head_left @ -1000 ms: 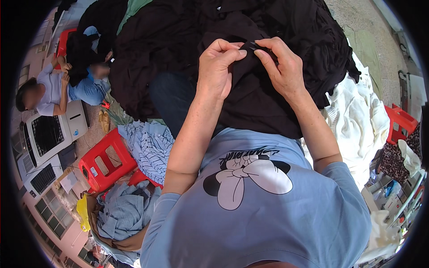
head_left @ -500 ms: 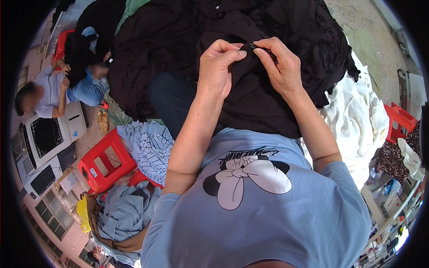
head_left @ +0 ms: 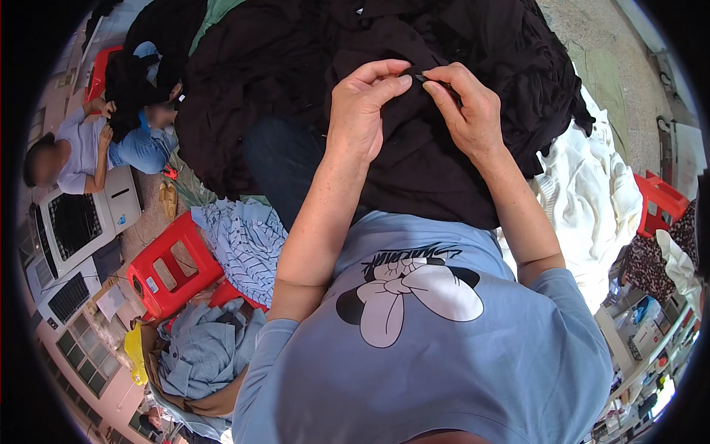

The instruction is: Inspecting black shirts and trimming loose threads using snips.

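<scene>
Over black cloth (head_left: 436, 177), the right hand (head_left: 473, 111) pinches a dark sliver (head_left: 420, 77), left hand (head_left: 356, 111) slightly parted, hold unclear.

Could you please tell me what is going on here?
A person has both hands together over a heap of dark cloth. The right hand pinches something small and dark, too small to identify; the left hand is close beside it, its grip unclear. White cloth lies to the right, and another person sits at the left.
</scene>
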Available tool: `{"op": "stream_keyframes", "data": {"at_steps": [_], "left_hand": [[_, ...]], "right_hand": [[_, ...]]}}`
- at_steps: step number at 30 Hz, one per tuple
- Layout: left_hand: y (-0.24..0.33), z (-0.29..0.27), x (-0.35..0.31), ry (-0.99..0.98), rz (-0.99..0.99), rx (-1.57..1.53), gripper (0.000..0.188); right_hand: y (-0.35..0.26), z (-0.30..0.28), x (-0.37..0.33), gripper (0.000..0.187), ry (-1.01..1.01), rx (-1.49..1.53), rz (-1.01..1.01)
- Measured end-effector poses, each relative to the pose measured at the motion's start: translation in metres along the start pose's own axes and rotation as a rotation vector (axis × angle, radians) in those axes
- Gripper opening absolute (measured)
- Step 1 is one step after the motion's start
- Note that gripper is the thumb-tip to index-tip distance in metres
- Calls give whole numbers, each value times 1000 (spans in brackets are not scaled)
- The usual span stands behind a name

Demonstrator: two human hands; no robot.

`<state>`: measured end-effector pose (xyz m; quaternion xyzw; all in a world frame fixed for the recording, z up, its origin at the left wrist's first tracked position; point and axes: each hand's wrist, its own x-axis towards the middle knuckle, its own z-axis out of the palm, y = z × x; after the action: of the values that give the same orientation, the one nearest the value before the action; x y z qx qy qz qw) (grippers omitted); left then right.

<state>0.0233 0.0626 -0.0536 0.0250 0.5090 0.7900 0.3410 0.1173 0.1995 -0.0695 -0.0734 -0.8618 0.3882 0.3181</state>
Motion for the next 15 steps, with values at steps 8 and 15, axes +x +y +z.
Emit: {"op": "stream_keyframes", "data": {"at_steps": [8, 15], "left_hand": [[1, 0, 1, -18, -20, 41, 18], [1, 1, 1, -19, -25, 60, 18]], "right_hand": [[3, -4, 2, 11, 10, -64, -36], [1, -8, 6, 11, -31, -122, -71]]}}
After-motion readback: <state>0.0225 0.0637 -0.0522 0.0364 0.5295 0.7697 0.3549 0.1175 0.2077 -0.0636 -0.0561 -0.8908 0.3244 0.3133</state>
